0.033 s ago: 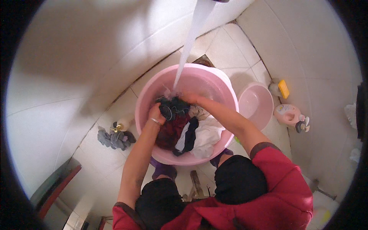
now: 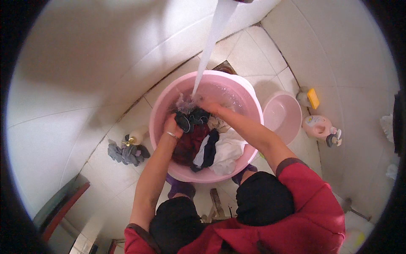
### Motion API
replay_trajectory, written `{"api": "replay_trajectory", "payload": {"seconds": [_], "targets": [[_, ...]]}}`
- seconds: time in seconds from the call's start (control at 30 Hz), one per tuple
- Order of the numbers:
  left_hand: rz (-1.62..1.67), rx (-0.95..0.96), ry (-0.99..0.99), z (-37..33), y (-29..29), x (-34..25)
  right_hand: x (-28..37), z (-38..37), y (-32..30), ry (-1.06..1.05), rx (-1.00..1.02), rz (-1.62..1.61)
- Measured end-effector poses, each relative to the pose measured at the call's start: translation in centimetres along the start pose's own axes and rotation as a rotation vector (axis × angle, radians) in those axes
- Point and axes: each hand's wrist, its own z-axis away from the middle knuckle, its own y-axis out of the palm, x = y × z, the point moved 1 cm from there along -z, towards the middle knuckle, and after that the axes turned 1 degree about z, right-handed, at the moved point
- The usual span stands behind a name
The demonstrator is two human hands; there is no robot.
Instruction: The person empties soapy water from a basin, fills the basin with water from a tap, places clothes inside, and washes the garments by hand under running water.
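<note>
A stream of water (image 2: 207, 53) falls into a large pink tub (image 2: 158, 156) and splashes beside my hands. My left hand (image 2: 172, 125) grips the left side of a wet, dark garment (image 2: 193, 120) with pale trim. My right hand (image 2: 210, 106) is at that garment's right side, its fingers partly hidden by splashing water. Below lie a dark red garment (image 2: 189, 146), a black strip of cloth (image 2: 210, 149), white cloth (image 2: 229, 154) and a beige piece (image 2: 218, 124). I cannot make out what kind of garments they are.
A smaller pink basin (image 2: 282, 116) stands right of the tub. Beyond it are a pink detergent jug (image 2: 317, 126), a pump bottle (image 2: 335, 139) and a yellow object (image 2: 313, 98) by the wall. Grey cloth (image 2: 127, 154) lies on the left floor. A drain (image 2: 225, 67) sits behind the tub.
The water splashes higher around my hands. The dark garment has shifted slightly, with its upper edge lower. My left hand has hardly moved.
</note>
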Motion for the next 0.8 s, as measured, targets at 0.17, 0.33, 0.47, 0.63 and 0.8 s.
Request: {"api": "replay_trajectory", "payload": {"seconds": [0.17,0.33,0.47,0.63,0.8], "targets": [[0.11,0.588,-0.067,2.2,0.2,-3.0,12.9,6.2,4.2,-0.646,-0.311,-0.153],[0.16,0.374,-0.014,4.3,6.0,-0.1,9.5,4.5,3.7,-0.446,-0.341,0.32],[-0.135,0.051,-0.02,6.2,5.1,-0.8,5.0,0.8,-1.2,0.157,-0.443,0.073],[-0.015,-0.02,-0.011,3.7,0.6,-1.1,2.3,2.3,2.1,-0.328,-0.053,0.636],[-0.02,-0.04,-0.077,3.5,2.6,-1.1,3.2,1.9,0.7,-0.026,-0.288,0.096]]}}
